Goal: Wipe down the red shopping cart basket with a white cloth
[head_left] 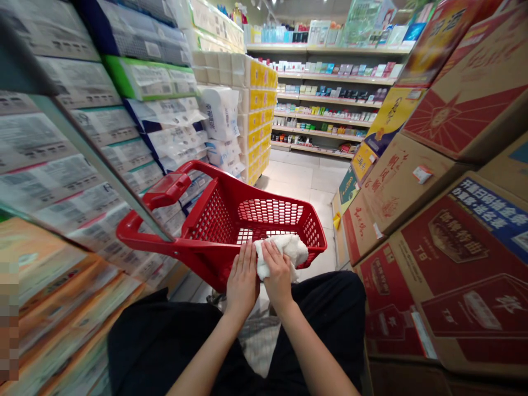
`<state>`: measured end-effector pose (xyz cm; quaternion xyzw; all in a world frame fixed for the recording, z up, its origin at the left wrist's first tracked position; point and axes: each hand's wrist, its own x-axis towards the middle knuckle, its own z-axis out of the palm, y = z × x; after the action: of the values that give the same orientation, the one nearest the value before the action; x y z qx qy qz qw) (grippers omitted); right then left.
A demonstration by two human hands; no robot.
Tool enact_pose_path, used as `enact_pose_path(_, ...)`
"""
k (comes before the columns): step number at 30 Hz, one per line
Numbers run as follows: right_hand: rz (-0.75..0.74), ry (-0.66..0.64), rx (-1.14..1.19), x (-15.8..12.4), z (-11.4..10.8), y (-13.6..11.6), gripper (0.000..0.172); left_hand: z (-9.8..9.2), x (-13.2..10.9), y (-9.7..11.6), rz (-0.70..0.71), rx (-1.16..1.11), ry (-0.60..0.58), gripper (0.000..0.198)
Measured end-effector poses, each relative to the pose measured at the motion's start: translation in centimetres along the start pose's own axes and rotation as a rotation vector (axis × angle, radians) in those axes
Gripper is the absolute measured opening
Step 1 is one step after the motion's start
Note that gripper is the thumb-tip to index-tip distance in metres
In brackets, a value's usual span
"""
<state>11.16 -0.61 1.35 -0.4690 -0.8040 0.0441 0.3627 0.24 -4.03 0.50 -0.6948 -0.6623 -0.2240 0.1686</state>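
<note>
A red plastic shopping cart (206, 250) with perforated basket walls stands side-on before my knees, its long pole slanting up to the left. My left hand (243, 278) lies with fingers stretched out against the near side of the basket, close to the rim. Beside it, my right hand (276, 269) presses a bunched white cloth (295, 250) onto the same rim. Part of the cloth hangs over into the basket. The right palm and thumb underside are hidden.
Stacked tissue packs (157, 80) line the left side. Printed cardboard cartons (416, 181) are piled high close on the right. Shelves (330, 80) of small boxes close off the far end, beyond pale floor tiles (297, 176). My dark-trousered knees flank my arms.
</note>
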Motion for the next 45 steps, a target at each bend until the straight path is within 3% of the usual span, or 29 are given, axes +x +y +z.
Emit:
enact_pose_path(4,-0.049,0.027,-0.073,-1.3,-1.9,4.7,0.067,-0.5,0.0,0.1,0.012,-0.032,-0.020,0.083)
enact_pose_path(9,0.070,0.186,-0.126,-3.4,-4.7,13.2,0.056,-0.7,0.1,0.2,0.001,-0.035,-0.036,0.084)
enact_pose_path(12,0.132,0.240,-0.054,-3.7,-5.8,15.9,0.055,-0.6,0.1,0.2,-0.001,-0.043,-0.042,0.085)
enact_pose_path(15,0.177,0.221,-0.093,-3.4,-5.8,14.9,0.057,-0.6,0.2,0.4,-0.011,-0.047,-0.040,0.086)
enact_pose_path(19,0.151,0.127,-0.192,-2.4,-3.6,8.6,0.071,-0.5,0.2,0.5,-0.020,-0.047,-0.036,0.085)
enact_pose_path(23,0.043,0.015,-0.106,-0.7,-0.8,1.7,0.071,-0.2,0.2,0.4,-0.021,-0.030,-0.010,0.078)
enact_pose_path(26,0.004,0.000,-0.055,0.1,0.1,-0.5,0.066,0.0,0.1,0.2,-0.019,0.008,-0.007,0.074)
enact_pose_path(30,-0.061,0.021,-0.064,-0.7,-0.8,1.8,0.067,-0.2,0.0,0.2,0.005,0.008,-0.037,0.080)
enact_pose_path(37,0.106,0.210,-0.145,-3.8,-4.7,13.2,0.055,-0.5,0.2,0.2,0.006,-0.023,-0.045,0.088)
enact_pose_path(39,0.155,0.221,-0.140,-4.0,-5.7,15.2,0.054,-0.5,0.2,0.2,0.006,-0.032,-0.045,0.087)
enact_pose_path(42,0.192,0.183,-0.206,-3.6,-6.0,14.4,0.059,-0.3,0.2,0.1,-0.003,-0.028,-0.033,0.081)
enact_pose_path(45,0.155,0.116,-0.240,-2.6,-4.4,9.8,0.070,-0.1,0.2,0.1,-0.004,-0.013,-0.001,0.071)
